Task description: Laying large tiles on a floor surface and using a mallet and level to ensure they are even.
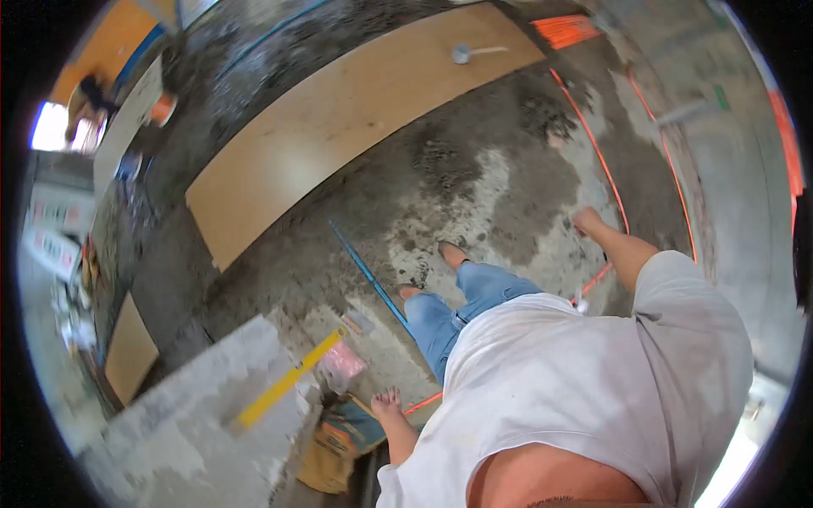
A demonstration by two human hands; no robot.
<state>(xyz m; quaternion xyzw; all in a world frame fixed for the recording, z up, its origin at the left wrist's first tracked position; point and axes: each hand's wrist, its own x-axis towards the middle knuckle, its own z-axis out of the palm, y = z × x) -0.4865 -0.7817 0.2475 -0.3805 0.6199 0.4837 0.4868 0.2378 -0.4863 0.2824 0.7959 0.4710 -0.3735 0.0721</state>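
Note:
My left hand (pixel 387 401) is low in the view, with its short-looking fingers apart and nothing visible in them. Close beside it lie a clear bag with pink contents (pixel 342 361) and a yellow bar like a spirit level (pixel 292 378), which rests across a pale grey slab (pixel 203 398). Out to the right, my right hand (pixel 584 222) hangs over the floor with its fingers curled in; nothing shows in them. An orange-red line (pixel 600 161) runs along the floor just past that hand. A thin blue pipe (pixel 369 275) lies left of my feet.
A long tan board (pixel 313 135) spans the rough, damp concrete floor ahead, with a white cup-like thing with a handle (pixel 461 54) on it. Orange strips (pixel 566 31) lie beyond its right end. Sacks (pixel 55 251) and an orange bucket (pixel 163 108) stand at left.

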